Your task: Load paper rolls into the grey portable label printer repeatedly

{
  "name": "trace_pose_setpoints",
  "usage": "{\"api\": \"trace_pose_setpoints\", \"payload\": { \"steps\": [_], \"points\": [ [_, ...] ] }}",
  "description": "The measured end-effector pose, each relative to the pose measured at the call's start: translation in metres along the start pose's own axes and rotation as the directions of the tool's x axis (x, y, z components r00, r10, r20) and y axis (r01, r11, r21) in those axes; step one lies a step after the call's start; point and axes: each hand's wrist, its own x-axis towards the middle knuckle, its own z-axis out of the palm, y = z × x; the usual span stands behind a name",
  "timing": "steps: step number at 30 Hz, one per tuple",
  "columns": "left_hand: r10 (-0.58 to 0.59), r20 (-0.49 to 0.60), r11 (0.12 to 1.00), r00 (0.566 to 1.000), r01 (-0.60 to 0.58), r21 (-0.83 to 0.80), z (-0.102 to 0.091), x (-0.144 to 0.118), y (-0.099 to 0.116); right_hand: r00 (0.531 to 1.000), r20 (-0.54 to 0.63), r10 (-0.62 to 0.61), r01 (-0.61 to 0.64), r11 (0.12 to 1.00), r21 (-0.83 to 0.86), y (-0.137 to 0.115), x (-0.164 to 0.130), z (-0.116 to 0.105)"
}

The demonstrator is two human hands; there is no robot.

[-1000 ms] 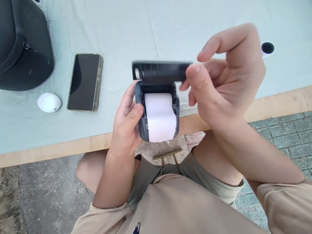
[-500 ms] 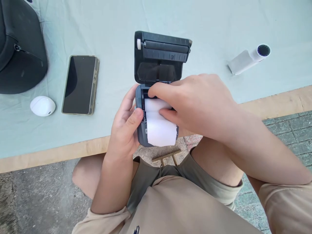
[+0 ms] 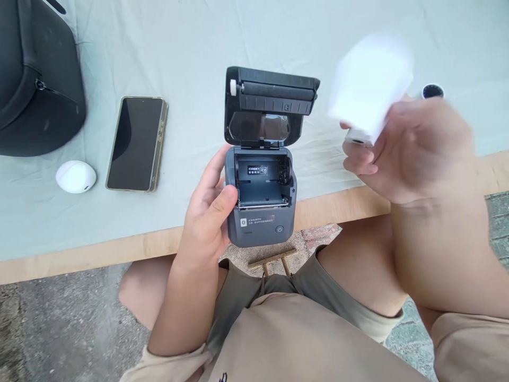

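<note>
While your left hand (image 3: pixel 207 217) grips the open printer (image 3: pixel 260 199), your right hand (image 3: pixel 409 151), well apart, clutches 1 blurred paper roll (image 3: pixel 368 87).

The left hand (image 3: pixel 207 217) sits just left of centre, forearm rising from about seven o'clock, fingers curled around behind what it grips and the thumb pressed flat across the near front edge. The right hand (image 3: pixel 409 154) is raised toward two o'clock, blurred, its forearm climbing steeply from five o'clock, fingers bunched and pinched closed on something held at the fingertips. The two hands are well apart.
</note>
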Motion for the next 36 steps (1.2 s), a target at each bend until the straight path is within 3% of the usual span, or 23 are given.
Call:
{"api": "trace_pose_setpoints", "payload": {
  "steps": [3, 6, 12, 19, 24, 26, 30, 32, 34, 36],
  "points": [
    [-0.008, -0.012, 1.0, 1.0, 0.008, 0.024, 0.0, 0.0, 0.001, 0.996, -0.07, 0.049, -0.041, 0.992, 0.123, 0.01, -0.004, 0.006],
    [0.004, -0.012, 1.0, 1.0, -0.003, 0.023, 0.001, 0.0, 0.001, 0.992, -0.117, 0.056, -0.039, 0.989, 0.142, 0.007, -0.011, 0.012],
    [0.0, -0.005, 0.999, 1.0, 0.0, 0.046, 0.001, 0.001, 0.001, 0.978, -0.2, -0.066, 0.045, 0.993, -0.11, 0.004, -0.011, 0.014],
    [0.027, 0.009, 0.998, 1.0, -0.027, 0.061, 0.0, 0.003, -0.001, 0.989, -0.1, -0.107, 0.056, 0.909, -0.413, 0.018, -0.007, 0.017],
    [0.154, 0.066, 0.988, 0.986, -0.155, 0.01, -0.005, 0.009, -0.013, 0.965, -0.094, -0.243, 0.153, 0.819, -0.553, 0.017, -0.006, 0.024],
    [0.191, 0.081, 0.982, 0.978, -0.19, -0.02, -0.006, 0.01, -0.017, 0.966, -0.102, -0.239, 0.142, 0.814, -0.563, 0.017, -0.005, 0.027],
    [0.189, 0.107, 0.981, 0.976, -0.184, -0.056, -0.003, 0.01, -0.016, 0.992, -0.092, -0.083, 0.03, 0.885, -0.465, 0.011, -0.006, 0.028],
    [0.169, 0.099, 0.985, 0.981, -0.163, -0.064, -0.001, 0.01, -0.014, 0.99, -0.086, -0.116, 0.07, 0.906, -0.417, 0.006, -0.011, 0.023],
    [0.142, 0.091, 0.989, 0.986, -0.137, -0.061, 0.0, 0.009, -0.012, 0.95, -0.17, -0.263, 0.169, 0.888, -0.429, 0.003, -0.017, 0.01],
    [0.12, 0.089, 0.992, 0.989, -0.115, -0.055, 0.0, 0.009, -0.012, 0.837, -0.359, -0.412, 0.182, 0.83, -0.527, 0.004, -0.021, -0.008]
  ]
}}
